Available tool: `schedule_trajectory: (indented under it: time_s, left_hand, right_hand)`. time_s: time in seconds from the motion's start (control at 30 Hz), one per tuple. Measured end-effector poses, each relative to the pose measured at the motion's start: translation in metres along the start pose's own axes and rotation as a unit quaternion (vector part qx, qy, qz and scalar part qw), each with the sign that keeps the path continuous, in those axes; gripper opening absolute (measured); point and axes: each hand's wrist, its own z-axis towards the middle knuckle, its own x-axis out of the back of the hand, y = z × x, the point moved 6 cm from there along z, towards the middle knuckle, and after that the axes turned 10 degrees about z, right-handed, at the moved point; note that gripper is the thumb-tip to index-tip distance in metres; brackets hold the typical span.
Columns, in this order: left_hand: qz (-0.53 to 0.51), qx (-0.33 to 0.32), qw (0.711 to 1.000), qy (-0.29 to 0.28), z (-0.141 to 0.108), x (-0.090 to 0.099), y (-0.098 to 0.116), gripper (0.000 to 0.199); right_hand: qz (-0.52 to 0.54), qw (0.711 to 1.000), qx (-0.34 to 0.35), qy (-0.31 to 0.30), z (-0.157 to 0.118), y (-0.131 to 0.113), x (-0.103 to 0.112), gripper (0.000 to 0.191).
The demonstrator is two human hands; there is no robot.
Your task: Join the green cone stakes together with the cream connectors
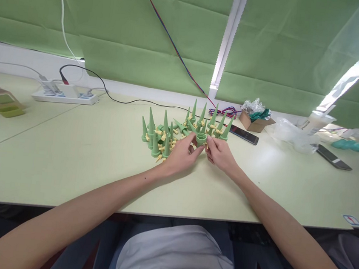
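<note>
My left hand (182,154) is closed round a green plastic spike (201,137), with its round, hollow threaded end facing up towards me. At the right side of that rim, my right hand (221,154) pinches a small yellow plastic piece (205,145), mostly hidden by the fingertips. Just behind and to the left, several green spikes (155,145) stand point up on the table, and a few lie on their sides. Small yellow pieces (163,136) are scattered among them, and some appear fitted to the spikes. More spikes (226,131) stand beyond my hands.
On the pale table (99,160), a phone (243,135) lies behind my right hand. Further right are a small cardboard box (254,124), a plastic bag (290,134), a cup (317,122) and a dark device (333,158). A power strip (66,97) sits at the back left.
</note>
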Motion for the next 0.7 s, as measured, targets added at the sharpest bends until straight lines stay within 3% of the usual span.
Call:
schedule_trajectory:
  time_s: [0.23,0.7]
  left_hand:
    - [-0.007,0.001,0.999,-0.054,-0.0009,-0.0078,-0.0026,0.028]
    - [-0.038,0.018,0.996,-0.076,-0.0008,-0.0083,-0.0038,0.031]
  right_hand:
    - [-0.096,0.995,0.039,0.005,-0.0020,-0.0068,0.0017,0.054]
    - [-0.122,0.992,0.041,-0.003,-0.0019,-0.0095,0.0009,0.047]
